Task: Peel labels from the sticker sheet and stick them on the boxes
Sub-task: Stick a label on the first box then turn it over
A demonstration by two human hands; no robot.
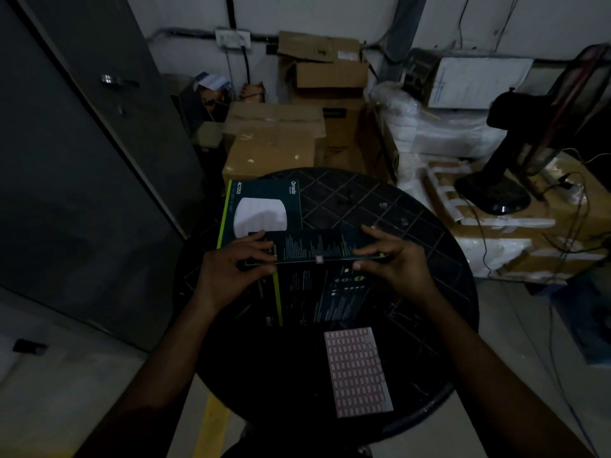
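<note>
A dark product box (317,276) with small printed text is held over the round black table (413,226). My left hand (231,269) grips its left end and my right hand (393,259) grips its right end. The box is tipped so a narrow side faces up, and a small white label (319,259) sits on its near edge. Behind it on the left lies a second dark box (264,206) with a green stripe and a picture of a white device. The pink sticker sheet (358,370) with several rows of small labels lies flat at the table's near right.
Brown cardboard cartons (274,137) are stacked behind the table. To the right, a black fan (515,150) stands on taped cartons (529,233), with cables trailing down. A grey metal door (82,160) fills the left side. The room is dim.
</note>
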